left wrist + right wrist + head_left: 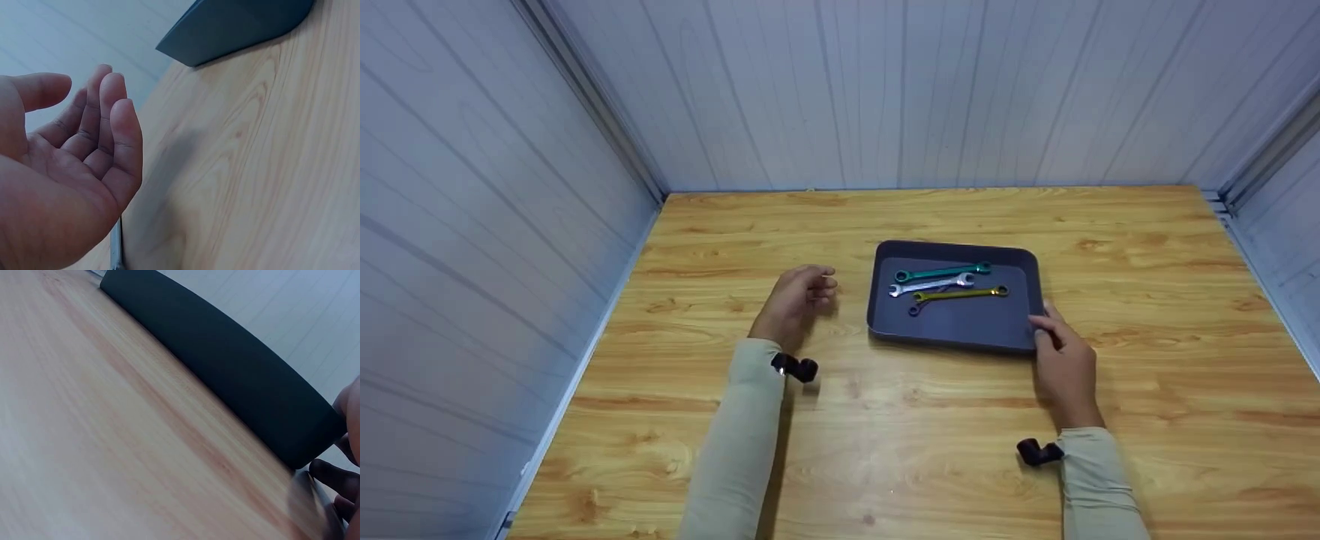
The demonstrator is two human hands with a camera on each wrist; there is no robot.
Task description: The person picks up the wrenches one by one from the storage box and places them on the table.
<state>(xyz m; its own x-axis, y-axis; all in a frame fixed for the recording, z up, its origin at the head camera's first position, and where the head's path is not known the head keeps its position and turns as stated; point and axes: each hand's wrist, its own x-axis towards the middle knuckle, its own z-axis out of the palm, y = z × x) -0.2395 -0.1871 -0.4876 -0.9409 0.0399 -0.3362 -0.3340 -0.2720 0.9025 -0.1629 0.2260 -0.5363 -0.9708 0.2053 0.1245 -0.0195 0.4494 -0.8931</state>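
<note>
A dark grey rectangular tray point(960, 343) lies on the wooden table, with several combination wrenches in it. A green wrench point(941, 273) is at the back, a silver wrench point(930, 286) in the middle and a yellow wrench point(964, 294) in front. Another wrench point(914, 309), darker, is partly hidden beneath them. My right hand point(1063, 364) pinches the tray's front right corner; in the right wrist view its fingers are partly cut off by the frame edge. Left of the tray and apart from it, my left hand point(799, 296) hovers with loosely bent fingers, the palm bare in the left wrist view.
The wooden table point(885, 465) reaches back to a pale panelled wall point(870, 97). Another such panel point(472, 247) stands along the left side, and one more borders the right. A small black camera point(795, 367) sits on each wrist.
</note>
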